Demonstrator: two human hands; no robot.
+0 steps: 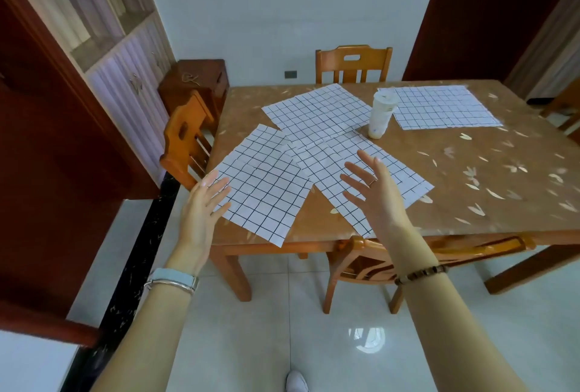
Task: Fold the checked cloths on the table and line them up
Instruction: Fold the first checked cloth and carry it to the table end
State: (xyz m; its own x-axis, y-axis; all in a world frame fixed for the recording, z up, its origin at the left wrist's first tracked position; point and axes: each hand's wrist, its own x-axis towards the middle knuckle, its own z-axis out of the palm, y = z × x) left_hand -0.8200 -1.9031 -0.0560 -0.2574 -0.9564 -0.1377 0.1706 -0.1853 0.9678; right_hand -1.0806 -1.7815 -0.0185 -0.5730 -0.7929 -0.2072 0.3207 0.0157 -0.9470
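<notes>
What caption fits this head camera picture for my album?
Open left hand and right hand reach toward four unfolded checked cloths lying by a cup on the table.

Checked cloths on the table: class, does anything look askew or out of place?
Three cloths overlap at skewed angles, none folded; the near-left cloth overhangs the table edge. A cup stands between them and the far cloth.

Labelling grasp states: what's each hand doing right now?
Left hand: open, fingers spread, holding nothing.
Right hand: open, fingers spread, holding nothing.
</notes>
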